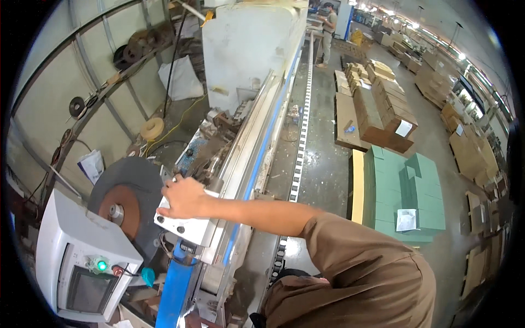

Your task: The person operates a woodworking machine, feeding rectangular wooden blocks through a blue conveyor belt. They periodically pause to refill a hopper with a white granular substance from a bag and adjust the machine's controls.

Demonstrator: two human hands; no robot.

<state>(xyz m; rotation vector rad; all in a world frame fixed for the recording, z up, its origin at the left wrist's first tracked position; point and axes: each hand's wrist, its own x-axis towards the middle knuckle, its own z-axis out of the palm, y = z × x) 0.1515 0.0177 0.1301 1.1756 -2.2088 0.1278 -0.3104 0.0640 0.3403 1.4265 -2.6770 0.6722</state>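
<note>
My right hand (pixel 186 199) reaches leftward from a brown sleeve, with its back up. Its fingers curl over the far side of a white box-shaped machine housing (pixel 191 228) with dark round knobs or screws, and the thumb lies along its near side. The palm side is hidden. Beneath the housing runs a long machine rail (pixel 243 164) with a blue stripe. Left of the hand stands a large dark disc-shaped roll (pixel 145 183) with a brown core (pixel 121 210). My left hand is not visible.
A white control panel (pixel 82 235) with a dark screen, lit green button and teal knob stands lower left. A blue machine beam (pixel 174 292) is below the housing. Green stacked sheets (pixel 383 188) and brown cartons (pixel 377 104) stand on the right. Another person (pixel 328 30) stands far back.
</note>
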